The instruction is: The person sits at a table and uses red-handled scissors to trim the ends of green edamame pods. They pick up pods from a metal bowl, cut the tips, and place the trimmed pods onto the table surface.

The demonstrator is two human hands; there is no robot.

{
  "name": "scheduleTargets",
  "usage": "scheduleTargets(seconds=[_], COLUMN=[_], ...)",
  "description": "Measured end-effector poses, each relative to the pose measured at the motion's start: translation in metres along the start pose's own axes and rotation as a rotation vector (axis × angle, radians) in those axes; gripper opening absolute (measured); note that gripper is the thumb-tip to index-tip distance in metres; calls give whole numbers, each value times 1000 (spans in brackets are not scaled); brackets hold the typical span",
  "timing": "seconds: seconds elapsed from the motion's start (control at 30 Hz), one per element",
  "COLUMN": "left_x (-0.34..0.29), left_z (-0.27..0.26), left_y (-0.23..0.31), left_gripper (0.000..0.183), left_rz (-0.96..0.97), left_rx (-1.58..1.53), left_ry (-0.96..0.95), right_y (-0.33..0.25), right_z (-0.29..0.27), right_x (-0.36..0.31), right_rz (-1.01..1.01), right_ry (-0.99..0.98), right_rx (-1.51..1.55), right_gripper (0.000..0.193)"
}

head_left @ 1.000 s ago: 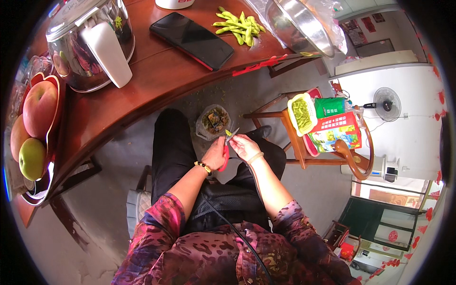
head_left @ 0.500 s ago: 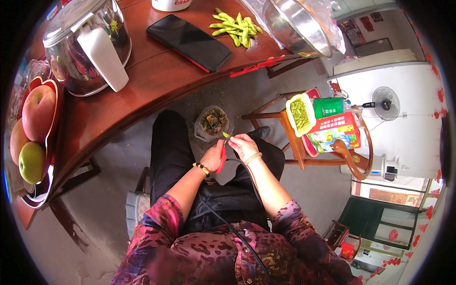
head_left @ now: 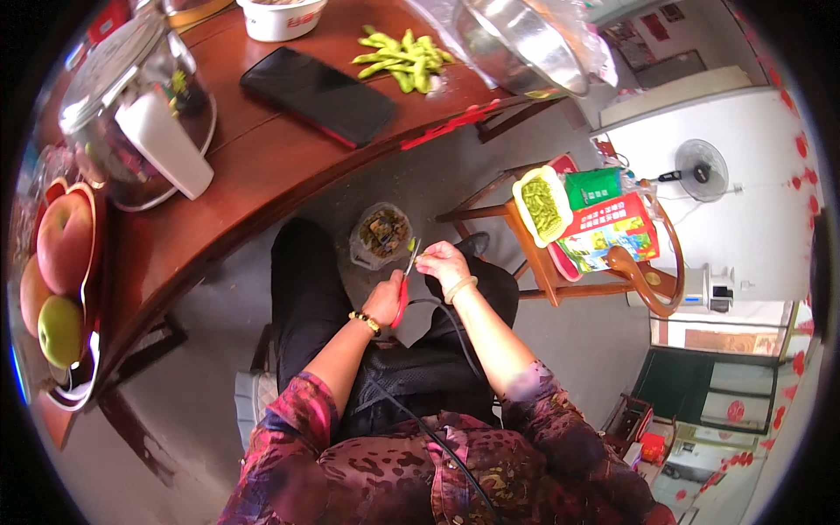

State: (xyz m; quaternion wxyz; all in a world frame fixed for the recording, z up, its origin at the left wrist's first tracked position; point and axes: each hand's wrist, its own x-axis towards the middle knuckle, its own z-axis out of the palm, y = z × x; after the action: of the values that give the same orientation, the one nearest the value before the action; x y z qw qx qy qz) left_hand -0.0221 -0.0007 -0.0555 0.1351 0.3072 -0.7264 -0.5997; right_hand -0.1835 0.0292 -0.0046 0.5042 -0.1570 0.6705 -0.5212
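My left hand (head_left: 382,302) is closed around the red handles of a pair of scissors (head_left: 402,297), blades pointing away from me. By the blade tips shows a small green piece (head_left: 412,246), like part of a soybean pod. My right hand (head_left: 444,264) is pinched just right of the blades; what its fingertips hold is too small to make out. Below and beyond the hands, a plastic-lined bin (head_left: 381,234) with scraps stands on the floor. Green soybean pods (head_left: 406,60) lie heaped on the table. A pale yellow basket (head_left: 542,206) holds more green pieces on a wooden chair (head_left: 544,280).
The curved wooden table (head_left: 188,236) carries a black phone (head_left: 318,96), a kettle (head_left: 140,114), a white tub (head_left: 282,19), a metal bowl (head_left: 525,48) and a fruit dish with a peach (head_left: 66,241). Green and red packets (head_left: 612,227) lie on the chair. A black cable (head_left: 437,433) runs past my lap.
The view has shifted slightly. The right fingertips have drawn a little away from the scissors, whose blades now look closer together. The green piece stays near the blade tips.
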Motion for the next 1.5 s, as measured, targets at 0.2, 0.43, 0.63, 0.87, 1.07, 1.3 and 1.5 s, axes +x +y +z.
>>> scheduleTargets(seconds=[0.2,0.43,0.63,0.87,1.07,1.3,1.5], left_x=[0,0,1,-2,-2,0,-2], left_z=[1,-3,-1,-9,-17,-13,-19], left_y=[-7,5,1,-4,6,1,10], left_gripper=[31,34,35,31,32,31,33], left_rz=[-39,-97,-120,-123,-106,-96,-65], left_rx=[-37,21,57,92,102,62,-56], left_ry=[62,24,106,94,100,116,222], right_y=[-15,-109,-184,-258,-266,-260,-236], right_z=[-20,-153,-25,115,139,136,110], right_x=[-6,29,1,18,29,36,-18], right_rz=[178,-91,-430,-1024,-1065,-999,-571], right_ry=[52,371,44,173,257,220,-62], right_rx=[276,1070,146,-572,-958,-611,97], right_gripper=[15,24,21,12,19,17,16])
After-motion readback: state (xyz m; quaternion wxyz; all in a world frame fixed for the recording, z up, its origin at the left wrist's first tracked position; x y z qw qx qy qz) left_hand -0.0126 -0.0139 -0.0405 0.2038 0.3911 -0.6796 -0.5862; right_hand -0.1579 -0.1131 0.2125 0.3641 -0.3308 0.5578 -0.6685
